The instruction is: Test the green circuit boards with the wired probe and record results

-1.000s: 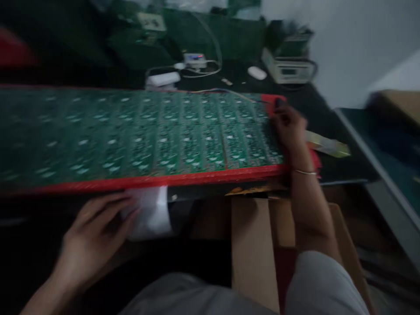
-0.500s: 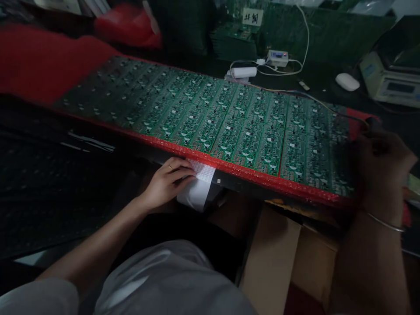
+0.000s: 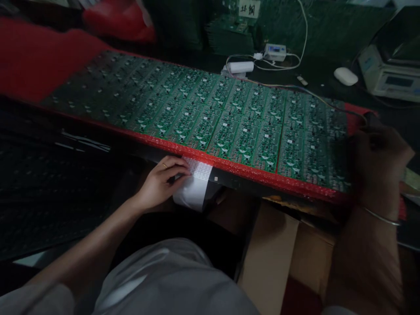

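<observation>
My left hand [image 3: 162, 178], with a ring on one finger, is at the front edge of the bench. Its fingers and thumb close on the left side of a white sheet of small labels [image 3: 201, 169], whose lower part hangs below the edge. Rows of green circuit boards [image 3: 226, 127] lie on red bubble wrap [image 3: 243, 169]. At their right end, my right hand [image 3: 382, 151] is wrapped around a dark tool [image 3: 371, 119] with a thin cable running to it. Shadow hides most of this tool and its tip.
Behind the boards are a small white box with a display [image 3: 275, 51], a white roll [image 3: 241, 67], a white mouse-shaped object [image 3: 345, 76] and a scale [image 3: 398, 83]. Stacked boards [image 3: 229, 39] stand at the back. An open cardboard box [image 3: 271, 253] is below the bench.
The whole view has shifted slightly, so everything sits a little further left and up. Both hands keep nearly the same place and grip relative to the boards and label sheet.
</observation>
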Demonstrator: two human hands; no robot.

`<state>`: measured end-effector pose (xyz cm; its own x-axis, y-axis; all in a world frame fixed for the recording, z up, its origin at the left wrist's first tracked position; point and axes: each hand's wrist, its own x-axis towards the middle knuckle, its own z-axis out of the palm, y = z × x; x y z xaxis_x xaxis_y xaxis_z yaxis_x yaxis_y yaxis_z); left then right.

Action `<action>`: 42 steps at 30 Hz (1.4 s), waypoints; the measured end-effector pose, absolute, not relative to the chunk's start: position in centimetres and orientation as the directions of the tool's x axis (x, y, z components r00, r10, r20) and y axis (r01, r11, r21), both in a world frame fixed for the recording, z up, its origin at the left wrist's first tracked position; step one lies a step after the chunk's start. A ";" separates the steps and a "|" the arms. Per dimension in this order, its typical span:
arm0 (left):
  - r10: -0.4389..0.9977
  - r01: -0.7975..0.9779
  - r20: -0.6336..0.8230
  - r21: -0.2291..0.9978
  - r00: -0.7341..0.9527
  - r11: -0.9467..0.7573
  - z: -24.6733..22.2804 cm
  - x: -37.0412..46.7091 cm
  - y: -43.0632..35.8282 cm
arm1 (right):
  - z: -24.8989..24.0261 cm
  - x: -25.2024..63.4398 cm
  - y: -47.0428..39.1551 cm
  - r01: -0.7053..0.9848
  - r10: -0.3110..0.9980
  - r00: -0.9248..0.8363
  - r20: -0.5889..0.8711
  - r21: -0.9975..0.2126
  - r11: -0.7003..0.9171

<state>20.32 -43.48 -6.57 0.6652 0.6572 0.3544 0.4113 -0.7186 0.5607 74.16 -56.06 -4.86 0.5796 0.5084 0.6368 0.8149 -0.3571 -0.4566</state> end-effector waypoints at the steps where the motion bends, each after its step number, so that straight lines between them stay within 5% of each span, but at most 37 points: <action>1: 0.655 0.405 0.353 0.566 0.668 -0.718 -6.3 20.2 -43.6 | -4.9 74.2 -56.0 0.816 0.514 0.578 0.634 -0.453 -0.360; 5: 0.662 0.372 0.344 0.616 0.666 -0.694 -3.5 20.2 -44.2 | -4.7 73.8 -55.8 0.788 0.505 0.615 0.606 -0.452 -0.418; 9: 0.658 0.317 0.311 0.686 0.686 -0.654 0.3 24.0 -43.1 | -4.4 72.9 -55.6 0.755 0.494 0.647 0.581 -0.579 -0.308; 16: 0.305 -0.048 0.364 0.707 0.880 -0.705 1.3 43.0 -40.1 | -4.9 72.9 -54.7 0.713 0.473 0.661 0.582 -0.683 -0.156; 24: 0.499 0.348 0.075 0.627 0.863 -0.697 -0.1 57.9 -42.3 | -4.5 72.7 -54.4 0.684 0.548 0.657 0.518 -0.715 -0.144; 42: 0.574 0.490 0.035 0.481 0.818 -0.727 -0.3 59.5 -44.5 | -4.6 72.7 -54.2 0.707 0.565 0.627 0.536 -0.697 -0.123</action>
